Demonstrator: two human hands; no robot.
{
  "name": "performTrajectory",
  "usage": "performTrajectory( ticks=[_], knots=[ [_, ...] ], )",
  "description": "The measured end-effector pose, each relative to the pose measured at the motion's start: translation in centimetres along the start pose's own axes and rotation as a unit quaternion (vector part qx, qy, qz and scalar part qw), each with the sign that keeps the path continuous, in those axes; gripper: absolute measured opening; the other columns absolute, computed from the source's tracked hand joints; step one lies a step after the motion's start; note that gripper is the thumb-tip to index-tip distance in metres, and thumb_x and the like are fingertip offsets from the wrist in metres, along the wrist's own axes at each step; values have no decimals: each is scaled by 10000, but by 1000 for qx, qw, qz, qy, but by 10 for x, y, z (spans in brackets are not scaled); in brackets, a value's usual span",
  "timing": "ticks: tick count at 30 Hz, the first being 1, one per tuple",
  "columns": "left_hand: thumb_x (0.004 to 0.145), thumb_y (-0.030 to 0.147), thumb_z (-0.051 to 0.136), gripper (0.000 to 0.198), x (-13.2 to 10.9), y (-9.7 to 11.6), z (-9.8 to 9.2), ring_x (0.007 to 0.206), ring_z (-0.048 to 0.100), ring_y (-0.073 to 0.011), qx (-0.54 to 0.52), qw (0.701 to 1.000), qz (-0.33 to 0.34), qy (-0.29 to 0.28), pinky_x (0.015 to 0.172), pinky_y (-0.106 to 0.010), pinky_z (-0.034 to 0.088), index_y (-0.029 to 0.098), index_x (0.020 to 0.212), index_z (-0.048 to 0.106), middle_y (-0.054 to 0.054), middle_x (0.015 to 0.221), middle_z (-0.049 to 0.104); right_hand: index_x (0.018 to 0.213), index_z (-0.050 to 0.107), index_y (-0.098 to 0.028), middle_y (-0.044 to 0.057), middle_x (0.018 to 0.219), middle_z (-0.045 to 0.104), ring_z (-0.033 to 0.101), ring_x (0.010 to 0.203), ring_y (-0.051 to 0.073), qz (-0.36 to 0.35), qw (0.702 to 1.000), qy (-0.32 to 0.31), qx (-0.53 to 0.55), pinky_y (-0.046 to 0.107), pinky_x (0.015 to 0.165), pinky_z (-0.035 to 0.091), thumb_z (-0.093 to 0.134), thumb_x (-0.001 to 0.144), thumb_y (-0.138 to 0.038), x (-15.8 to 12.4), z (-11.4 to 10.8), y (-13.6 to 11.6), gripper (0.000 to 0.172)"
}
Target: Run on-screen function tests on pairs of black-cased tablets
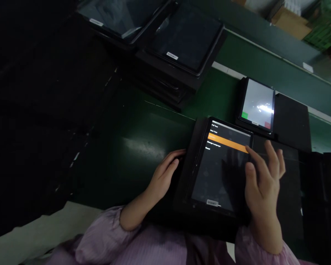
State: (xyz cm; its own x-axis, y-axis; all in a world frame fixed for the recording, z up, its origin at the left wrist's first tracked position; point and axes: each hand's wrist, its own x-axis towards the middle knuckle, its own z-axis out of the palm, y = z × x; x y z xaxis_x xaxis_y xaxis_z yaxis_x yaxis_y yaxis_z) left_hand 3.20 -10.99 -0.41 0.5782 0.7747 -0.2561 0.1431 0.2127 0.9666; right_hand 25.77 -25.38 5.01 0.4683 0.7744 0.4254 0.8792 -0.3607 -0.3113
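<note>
Holding a black tablet [220,173], long axis forward, left hand [165,173] curled on its edge, right hand [262,180] spread over it.

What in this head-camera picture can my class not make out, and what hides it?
Head view:
The orange menu row on the nearer tablet: its wording is too small and faint to read.
The farther tablet's screen: glare hides its display.
The tablet's right edge: the right hand covers it.
Cardboard boxes: cut off by the top edge.
</note>
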Motion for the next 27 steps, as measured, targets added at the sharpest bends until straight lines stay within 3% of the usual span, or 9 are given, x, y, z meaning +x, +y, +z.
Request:
performTrajectory(
  ticks=[6,12,16,21,27],
  knots=[
    [1061,430,481,393,0,-1,0,1394,617,-253,-1,1000,-3,0,1247,-420,437,201,1282,712,-85,1433,695,1431,676,-209,146,1607,522,357,1582,385,63,997,-21,30,699,1238,320,467,1090,-544,5,-28,10,522],
    [1059,417,494,383,0,1,0,1387,624,-247,-5,1000,1,-1,1245,-414,440,191,1273,717,-88,1420,703,1409,707,-222,155,1543,586,488,1500,383,69,997,4,-16,670,1208,413,486,1047,-656,42,-54,28,606],
    [1061,440,496,400,1,-1,-1,1375,631,-246,-11,1000,0,2,1234,-402,451,188,1262,732,-86,1407,709,1393,717,-238,122,1562,573,468,1520,368,24,1000,-5,-2,658,1251,381,504,1079,-533,56,-46,23,481],
    [1061,441,510,397,2,-4,-2,1352,645,-252,-22,1000,-3,8,1217,-403,465,192,1268,740,-81,1385,725,1159,800,-212,94,1530,600,432,1544,361,-93,994,-35,43,623,1196,465,516,1093,-310,47,-19,4,308],
    [1067,385,502,363,2,-2,-2,1344,651,-232,-7,1000,7,10,1222,-387,456,188,1250,746,-68,1378,727,1263,753,-195,103,1616,493,269,1620,376,-223,965,-109,82,601,1248,423,596,1039,-188,33,-8,-25,274]
  ],
)
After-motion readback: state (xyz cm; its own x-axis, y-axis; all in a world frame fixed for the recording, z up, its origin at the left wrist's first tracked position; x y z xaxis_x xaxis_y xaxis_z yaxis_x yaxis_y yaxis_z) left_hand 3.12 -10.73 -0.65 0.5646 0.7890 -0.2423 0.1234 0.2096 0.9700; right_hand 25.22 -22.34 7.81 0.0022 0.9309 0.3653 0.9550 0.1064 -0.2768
